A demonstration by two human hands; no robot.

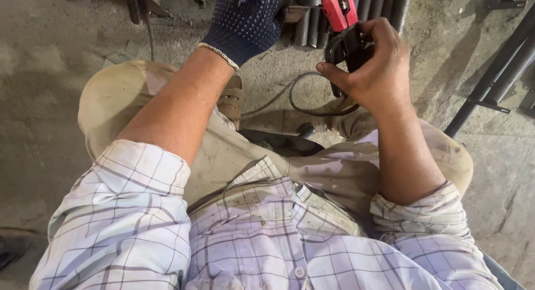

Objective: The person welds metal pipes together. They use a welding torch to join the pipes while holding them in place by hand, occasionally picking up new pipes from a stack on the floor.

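Checked shirt [267, 240] fills the foreground; holder [341, 17] is gripped by right hand [373, 67], pipes [312, 22] by gloved left hand [245, 17].

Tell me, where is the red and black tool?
In the head view, the red and black tool sits top centre-right, gripped by the bare right hand, in front of the dark metal pipes.
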